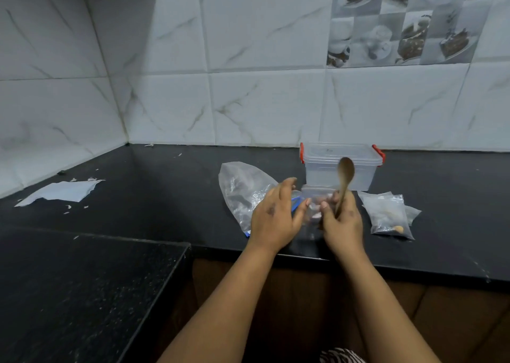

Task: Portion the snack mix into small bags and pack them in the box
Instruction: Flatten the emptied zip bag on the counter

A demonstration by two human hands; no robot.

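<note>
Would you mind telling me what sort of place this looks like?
Probably a home kitchen: a dark stone countertop, a marble-look tiled wall, and decorative tiles picturing cups and cakes.

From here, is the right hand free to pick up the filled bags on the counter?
Probably not yet: the right hand holds a wooden spoon and the small bag; the filled bags lie unobstructed beside it.

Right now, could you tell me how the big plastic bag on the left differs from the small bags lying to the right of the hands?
The big plastic bag is far larger than the small bags. It lies as one crumpled sheet with a blue edge, while the small bags sit piled together. A pale nut shows in one small bag; the big bag's contents cannot be made out. The left hand overlaps the big bag; neither hand touches the small bags. Both are clear plastic on the black counter.
</note>
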